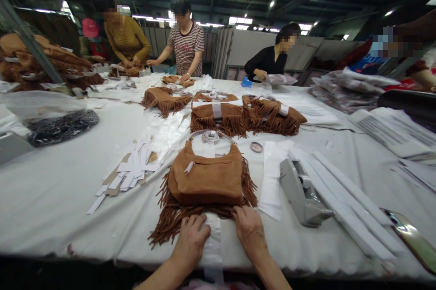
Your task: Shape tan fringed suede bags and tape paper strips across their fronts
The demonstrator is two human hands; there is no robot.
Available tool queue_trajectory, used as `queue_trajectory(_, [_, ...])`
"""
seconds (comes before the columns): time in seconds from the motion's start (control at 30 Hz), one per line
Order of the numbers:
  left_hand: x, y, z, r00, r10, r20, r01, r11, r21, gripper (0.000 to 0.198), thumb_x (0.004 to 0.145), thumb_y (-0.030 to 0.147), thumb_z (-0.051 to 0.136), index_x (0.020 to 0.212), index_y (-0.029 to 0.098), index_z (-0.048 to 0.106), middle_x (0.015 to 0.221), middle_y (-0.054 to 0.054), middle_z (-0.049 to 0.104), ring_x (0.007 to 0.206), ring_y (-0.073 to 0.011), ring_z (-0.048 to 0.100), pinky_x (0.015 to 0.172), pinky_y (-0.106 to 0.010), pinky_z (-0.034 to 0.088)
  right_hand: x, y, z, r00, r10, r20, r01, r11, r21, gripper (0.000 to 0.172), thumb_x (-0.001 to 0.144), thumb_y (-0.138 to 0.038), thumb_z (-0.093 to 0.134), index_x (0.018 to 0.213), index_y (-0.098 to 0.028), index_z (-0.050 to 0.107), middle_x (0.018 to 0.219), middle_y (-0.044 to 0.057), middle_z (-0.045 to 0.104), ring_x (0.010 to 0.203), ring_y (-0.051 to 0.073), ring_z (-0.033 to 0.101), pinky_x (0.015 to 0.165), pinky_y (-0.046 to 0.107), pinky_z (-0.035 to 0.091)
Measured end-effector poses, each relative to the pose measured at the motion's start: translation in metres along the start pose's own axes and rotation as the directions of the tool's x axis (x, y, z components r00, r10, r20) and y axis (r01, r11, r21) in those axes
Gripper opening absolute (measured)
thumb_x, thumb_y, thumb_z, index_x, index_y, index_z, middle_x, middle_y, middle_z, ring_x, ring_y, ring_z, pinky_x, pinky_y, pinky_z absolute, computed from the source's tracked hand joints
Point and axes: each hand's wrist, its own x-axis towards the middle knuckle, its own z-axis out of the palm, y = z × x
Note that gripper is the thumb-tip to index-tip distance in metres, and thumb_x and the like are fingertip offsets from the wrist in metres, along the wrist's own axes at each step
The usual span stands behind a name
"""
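A brown suede handbag point(207, 181) with long fringe lies on the white-covered table in front of me, its zipper side up. Its handle, covered in clear wrap, points away from me. At the near edge, my left hand point(191, 239) has its fingers bent closed on the fringe point(166, 228). My right hand point(250, 231) grips the bag's near right edge, fingertips curled at the fringe. Between my hands a white translucent strip point(214, 240) runs from under the bag toward the table edge. What lies beneath my fingers is partly hidden.
Grey tape dispenser point(303, 194), long white strips point(350, 203) and a phone point(408, 235) lie right. Paper strips point(132, 167) are piled left. More fringed bags point(216, 115) lie beyond, with a tape roll point(256, 147) nearer. Several co-workers point(187, 44) stand across the table point(68, 181).
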Motion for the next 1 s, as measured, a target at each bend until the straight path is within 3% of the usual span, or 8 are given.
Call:
queue_trajectory(0.17, [-0.002,-0.001,0.003,0.998,0.035,-0.044,-0.035,0.999,0.006,0.017,0.090,0.013,0.047,0.093,0.022,0.061,0.121,-0.004,0.060,0.103,-0.0232,0.050,0.086,-0.040,0.034,-0.010,0.012,0.004,0.999,0.001,-0.043,0.000,1.000,0.013,0.019,0.094,-0.019,0.044,0.089,-0.019,0.062,0.072,0.004,0.055,0.072,0.019,0.047,0.069,0.032,0.030])
queue_trajectory(0.33, [-0.008,-0.002,0.011,0.991,0.057,-0.125,-0.057,0.998,0.001,0.018,0.091,0.014,0.046,0.093,0.023,0.062,0.117,-0.003,0.063,0.103,-0.0216,0.052,0.086,-0.039,0.034,-0.014,0.013,-0.002,0.994,0.090,-0.054,-0.088,0.996,0.032,0.021,0.094,-0.021,0.045,0.086,-0.020,0.064,0.072,0.003,0.056,0.072,0.018,0.049,0.071,0.032,0.032])
queue_trajectory(0.4, [-0.010,0.002,0.004,0.988,0.068,-0.135,-0.067,0.998,0.016,0.018,0.090,0.016,0.046,0.091,0.024,0.062,0.115,-0.003,0.064,0.103,-0.0221,0.053,0.084,-0.038,0.035,-0.015,0.012,-0.012,0.993,0.115,-0.027,-0.113,0.991,0.073,0.020,0.093,-0.025,0.048,0.081,-0.021,0.064,0.075,0.003,0.057,0.074,0.018,0.051,0.070,0.032,0.033])
queue_trajectory(0.5, [0.003,0.013,-0.026,0.989,0.098,-0.113,-0.100,0.995,-0.009,0.017,0.091,0.023,0.047,0.084,0.023,0.062,0.095,-0.003,0.067,0.088,-0.0212,0.056,0.076,-0.035,0.037,-0.013,0.012,-0.031,0.976,0.214,-0.033,-0.203,0.958,0.201,0.017,0.090,-0.031,0.052,0.083,-0.021,0.064,0.086,0.005,0.060,0.083,0.019,0.055,0.074,0.032,0.038])
queue_trajectory(0.63, [0.074,0.037,-0.078,0.999,0.019,-0.029,-0.025,0.975,-0.222,0.030,0.096,0.037,0.037,0.083,0.019,0.059,0.078,-0.004,0.062,0.073,-0.0162,0.057,0.068,-0.027,0.039,0.005,0.017,-0.043,0.886,0.459,-0.064,-0.394,0.819,0.416,0.023,0.092,-0.029,0.044,0.099,-0.020,0.063,0.097,0.007,0.064,0.094,0.020,0.058,0.084,0.034,0.044])
queue_trajectory(0.73, [0.151,0.058,-0.091,0.978,-0.039,0.206,0.064,0.992,-0.113,0.048,0.094,0.052,0.035,0.081,0.015,0.062,0.072,-0.008,0.065,0.067,-0.0182,0.059,0.063,-0.027,0.038,0.025,0.017,-0.039,0.848,0.530,0.017,-0.454,0.709,0.540,0.029,0.092,-0.026,0.038,0.104,-0.018,0.064,0.099,0.008,0.066,0.096,0.020,0.060,0.087,0.034,0.047])
queue_trajectory(0.87, [0.221,0.073,-0.070,0.899,0.007,0.438,-0.019,1.000,0.024,0.059,0.079,0.065,0.049,0.069,0.010,0.068,0.071,-0.016,0.067,0.071,-0.0259,0.063,0.062,-0.030,0.041,0.037,0.010,-0.030,0.852,0.522,0.038,-0.440,0.674,0.593,0.033,0.089,-0.019,0.035,0.099,-0.019,0.066,0.096,0.007,0.067,0.093,0.019,0.060,0.087,0.033,0.047])
queue_trajectory(1.0, [0.238,0.065,-0.039,0.850,0.007,0.527,-0.040,0.998,0.051,0.026,0.068,0.038,0.061,0.062,0.013,0.067,0.066,-0.013,0.066,0.063,-0.0244,0.062,0.060,-0.030,0.042,0.034,0.009,-0.025,0.846,0.532,0.047,-0.437,0.641,0.631,0.033,0.088,-0.018,0.035,0.096,-0.019,0.067,0.093,0.006,0.066,0.090,0.018,0.060,0.084,0.032,0.047])
